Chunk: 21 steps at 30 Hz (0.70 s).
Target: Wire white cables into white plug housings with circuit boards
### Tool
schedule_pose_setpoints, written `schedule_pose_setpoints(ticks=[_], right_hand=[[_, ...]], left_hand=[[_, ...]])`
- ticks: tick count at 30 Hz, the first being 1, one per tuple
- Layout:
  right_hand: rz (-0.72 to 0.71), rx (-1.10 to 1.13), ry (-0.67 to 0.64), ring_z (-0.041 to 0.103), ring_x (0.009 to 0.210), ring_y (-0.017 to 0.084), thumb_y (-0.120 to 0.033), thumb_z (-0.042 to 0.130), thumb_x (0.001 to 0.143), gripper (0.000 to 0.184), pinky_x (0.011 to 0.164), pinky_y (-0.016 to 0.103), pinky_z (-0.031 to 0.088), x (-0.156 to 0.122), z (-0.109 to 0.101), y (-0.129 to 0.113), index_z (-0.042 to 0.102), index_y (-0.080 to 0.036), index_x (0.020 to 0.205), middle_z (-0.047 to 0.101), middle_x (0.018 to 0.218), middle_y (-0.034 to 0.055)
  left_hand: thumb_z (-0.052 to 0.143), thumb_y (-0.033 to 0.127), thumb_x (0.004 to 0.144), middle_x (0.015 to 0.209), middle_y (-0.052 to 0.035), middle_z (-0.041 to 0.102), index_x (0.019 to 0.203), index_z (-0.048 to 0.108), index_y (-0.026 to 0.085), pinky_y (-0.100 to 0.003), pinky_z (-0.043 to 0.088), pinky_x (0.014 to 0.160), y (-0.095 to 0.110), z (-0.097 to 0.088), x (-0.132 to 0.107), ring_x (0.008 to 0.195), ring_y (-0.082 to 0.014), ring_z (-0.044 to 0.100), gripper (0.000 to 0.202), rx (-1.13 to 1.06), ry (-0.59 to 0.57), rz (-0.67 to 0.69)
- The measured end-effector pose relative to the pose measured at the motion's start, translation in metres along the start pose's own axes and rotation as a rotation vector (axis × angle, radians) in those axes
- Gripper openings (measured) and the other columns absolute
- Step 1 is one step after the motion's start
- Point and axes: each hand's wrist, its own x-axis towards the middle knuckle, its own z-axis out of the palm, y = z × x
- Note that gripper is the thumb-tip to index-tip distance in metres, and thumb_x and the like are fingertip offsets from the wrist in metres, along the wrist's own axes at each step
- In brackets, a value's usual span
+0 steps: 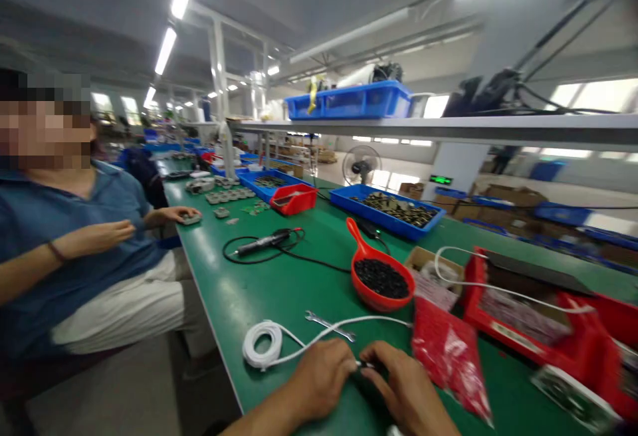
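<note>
My left hand [326,371] is closed in a pinch at the table's near edge. A white tip, which looks like the end of a white cable [262,345], shows at its fingertips. Facing it, my right hand [403,377] has thumb and forefinger closed round a small dark part [367,367], too small to name. The fingertips of both hands almost meet. The cable lies coiled left of my hands, and a length of it arcs behind them to the right. Just beyond my left hand lies an open-ended wrench [329,326].
A red ladle-shaped scoop [381,278] holds black pieces. Right of it are a red plastic bag [443,349] and red bins [518,339]. An electric screwdriver [262,243] and blue trays [423,226] lie farther back. A co-worker [100,243] sits at left, holding a grey part.
</note>
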Motion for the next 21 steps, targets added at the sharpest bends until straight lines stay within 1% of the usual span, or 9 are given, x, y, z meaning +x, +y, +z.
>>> schedule_pose_setpoints(ticks=[2,4,8,11,13,15,17,18,21], right_hand=[[-0.012,0.006,-0.007,0.061,0.084,0.020,-0.023,0.056,0.087,0.009,0.075,0.030,0.045,0.007,0.005,0.009,0.065,-0.022,0.088,0.067,0.088,0.0024],[-0.032,0.008,0.018,0.060,0.084,0.020,-0.025,0.054,0.090,0.011,0.075,0.030,0.041,0.010,0.008,0.010,0.065,-0.021,0.089,0.067,0.087,0.0015],[-0.056,0.019,0.026,0.059,0.082,0.019,-0.027,0.050,0.094,0.017,0.075,0.029,0.036,0.007,0.010,0.003,0.064,-0.021,0.088,0.066,0.085,0.0004],[-0.034,0.049,-0.031,0.059,0.078,0.018,-0.027,0.045,0.097,0.023,0.070,0.027,0.035,0.006,0.012,0.002,0.063,-0.021,0.084,0.066,0.081,0.0002],[0.008,0.052,-0.072,0.059,0.073,0.017,-0.028,0.043,0.098,0.028,0.065,0.026,0.034,0.007,0.011,0.002,0.062,-0.019,0.080,0.065,0.076,0.0006],[0.052,0.033,-0.077,0.058,0.070,0.017,-0.030,0.044,0.098,0.028,0.062,0.026,0.032,0.008,0.008,0.000,0.061,-0.019,0.079,0.065,0.074,0.0009],[0.071,0.026,-0.035,0.059,0.074,0.018,-0.031,0.052,0.094,0.016,0.063,0.026,0.033,0.008,0.003,-0.001,0.061,-0.020,0.087,0.066,0.079,0.0008],[0.067,0.029,-0.010,0.058,0.077,0.019,-0.030,0.057,0.091,0.010,0.065,0.026,0.033,0.008,0.001,-0.001,0.060,-0.021,0.092,0.066,0.083,0.0005],[0.024,0.030,0.032,0.057,0.081,0.018,-0.022,0.064,0.085,0.010,0.070,0.026,0.034,0.007,-0.001,0.000,0.059,-0.022,0.094,0.065,0.087,-0.0005]], left_hand=[[0.041,0.026,0.097,0.076,-0.0022,0.057,0.078,0.053,0.015,-0.025,0.037,0.068,-0.013,0.009,0.006,0.074,-0.0138,0.052,0.025,0.006,0.013,-0.013],[0.043,0.026,0.096,0.077,-0.0015,0.056,0.078,0.051,0.015,-0.024,0.033,0.066,-0.019,0.011,0.006,0.073,-0.0130,0.051,0.023,0.022,0.026,0.005],[0.036,0.023,0.097,0.078,-0.0031,0.054,0.078,0.048,0.015,-0.025,0.032,0.066,-0.019,0.009,0.001,0.074,-0.0141,0.048,0.024,0.137,0.050,0.128],[0.033,0.021,0.097,0.079,-0.0049,0.053,0.080,0.048,0.015,-0.027,0.034,0.068,-0.019,0.011,-0.001,0.075,-0.0159,0.048,0.023,0.224,0.037,0.230],[0.033,0.021,0.097,0.080,-0.0056,0.053,0.081,0.049,0.015,-0.027,0.036,0.069,-0.019,0.013,0.000,0.076,-0.0164,0.049,0.023,0.231,0.024,0.251],[0.033,0.022,0.097,0.080,-0.0054,0.054,0.081,0.049,0.015,-0.026,0.037,0.069,-0.018,0.013,0.001,0.076,-0.0161,0.050,0.023,0.204,0.027,0.210],[0.033,0.023,0.098,0.081,-0.0045,0.055,0.082,0.050,0.016,-0.025,0.037,0.068,-0.018,0.013,0.002,0.075,-0.0154,0.051,0.024,0.158,0.036,0.128],[0.034,0.024,0.098,0.081,-0.0039,0.055,0.082,0.050,0.016,-0.025,0.037,0.068,-0.017,0.013,0.003,0.075,-0.0150,0.051,0.024,0.134,0.039,0.086],[0.035,0.026,0.099,0.081,-0.0022,0.057,0.082,0.052,0.016,-0.024,0.036,0.068,-0.016,0.010,0.005,0.075,-0.0141,0.051,0.025,0.067,0.023,0.010]])
